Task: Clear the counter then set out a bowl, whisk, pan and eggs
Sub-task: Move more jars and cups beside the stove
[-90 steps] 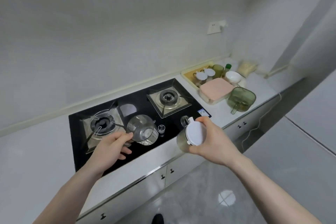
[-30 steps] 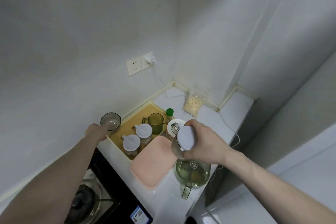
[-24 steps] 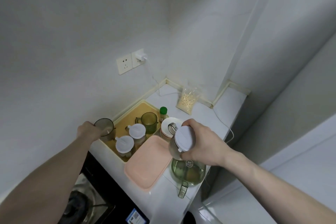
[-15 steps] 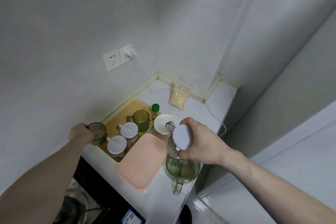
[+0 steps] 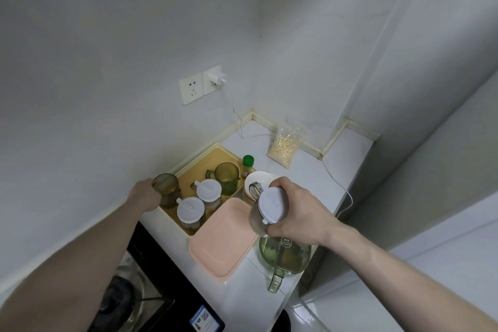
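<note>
Above counter: right hand [image 5: 299, 213] grips clear white-lidded jar [image 5: 270, 207]; left hand [image 5: 147, 194] holds smoky glass cup [image 5: 167, 187].

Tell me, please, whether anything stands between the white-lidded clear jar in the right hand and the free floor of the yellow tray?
Yes. The right hand holds the white-lidded clear jar over the pink lidded box. Between it and the yellow tray stand two white-lidded jars and a green mug.
</note>
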Available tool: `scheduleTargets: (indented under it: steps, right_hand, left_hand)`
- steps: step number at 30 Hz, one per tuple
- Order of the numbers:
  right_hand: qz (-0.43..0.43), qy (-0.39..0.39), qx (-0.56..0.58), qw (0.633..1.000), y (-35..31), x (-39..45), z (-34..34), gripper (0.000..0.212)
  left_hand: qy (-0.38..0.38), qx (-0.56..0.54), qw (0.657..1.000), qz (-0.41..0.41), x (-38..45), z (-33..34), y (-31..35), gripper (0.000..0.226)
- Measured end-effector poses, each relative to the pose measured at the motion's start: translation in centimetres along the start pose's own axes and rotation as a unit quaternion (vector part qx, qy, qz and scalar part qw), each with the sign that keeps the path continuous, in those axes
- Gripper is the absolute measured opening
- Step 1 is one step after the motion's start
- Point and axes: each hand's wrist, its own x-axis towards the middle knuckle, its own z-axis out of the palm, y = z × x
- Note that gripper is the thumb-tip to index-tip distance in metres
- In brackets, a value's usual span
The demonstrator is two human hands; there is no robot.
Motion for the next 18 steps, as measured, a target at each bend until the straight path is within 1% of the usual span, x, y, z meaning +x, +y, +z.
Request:
scheduleTargets:
  steps: [2,4,7,10,12,14,16,18]
  right_hand:
    - [-0.012,-0.006,0.011,1.000,-0.6,0.8,0.4,0.075]
    - [-0.019,-0.015,0.020,1.000,-1.4,1.9,0.7,0.076]
    - [-0.037,-0.044,0.026,0.998,-3.2,4.7,1.1,0.081]
    - [-0.052,-0.042,0.043,0.997,-4.6,8.3,1.9,0.088]
    - [-0.058,-0.054,0.050,0.996,-5.7,11.2,2.7,0.086]
    - [-0.061,-0.064,0.037,0.995,-6.4,14.2,3.7,0.082]
    - [-0.067,-0.067,0.021,0.995,-6.6,17.2,4.6,0.085]
    - [-0.082,-0.087,0.002,0.993,-7.1,20.1,5.7,0.088]
  left_hand:
    - [0.009,-0.025,0.999,0.019,-2.0,-0.9,0.2,0.034]
    - [0.035,-0.044,0.998,0.040,-4.7,-1.8,0.6,0.024]
    - [0.079,-0.066,0.991,0.084,-9.8,-3.1,0.5,0.028]
    - [0.095,-0.098,0.983,0.120,-15.0,-4.0,0.3,0.027]
    - [0.114,-0.124,0.980,0.108,-18.4,-4.4,-0.4,0.025]
    - [0.133,-0.125,0.979,0.090,-21.6,-4.8,-0.9,0.024]
    - [0.137,-0.119,0.981,0.066,-24.3,-5.1,-1.2,0.025]
    - [0.157,-0.130,0.979,0.025,-27.0,-5.1,-1.7,0.028]
